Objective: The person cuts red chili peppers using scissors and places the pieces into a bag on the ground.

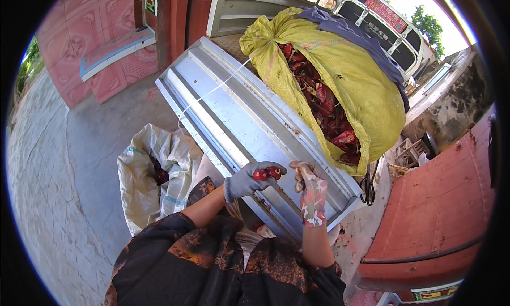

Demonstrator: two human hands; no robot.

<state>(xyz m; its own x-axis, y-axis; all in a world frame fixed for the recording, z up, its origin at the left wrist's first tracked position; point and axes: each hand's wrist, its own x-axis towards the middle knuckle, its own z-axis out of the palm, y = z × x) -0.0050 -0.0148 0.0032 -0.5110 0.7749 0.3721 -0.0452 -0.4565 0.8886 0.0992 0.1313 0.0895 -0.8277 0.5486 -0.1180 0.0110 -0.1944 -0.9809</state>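
Observation:
My left hand (250,181), in a grey knit glove, is closed around a few dried red chili peppers (267,173), whose ends show past the fingers. Just to its right is my right hand (310,188) in a camouflage-patterned glove. Its thumb and fingertips are pinched together, with a tiny pale bit at the tips, too small to name. Both hands are over the lowered metal tailgate (243,118) of a truck bed. Beyond them a yellow woven sack (354,91) lies on its side, slit open, with many dried red chilies (318,99) showing inside.
A white woven sack (139,178) with some chilies inside stands at my left. White twine (217,87) runs from the yellow sack's tied neck across the tailgate. Scissors (368,188) hang by the tailgate's right end. A red metal door (434,198) is at right, a pink tiled wall (95,39) at left.

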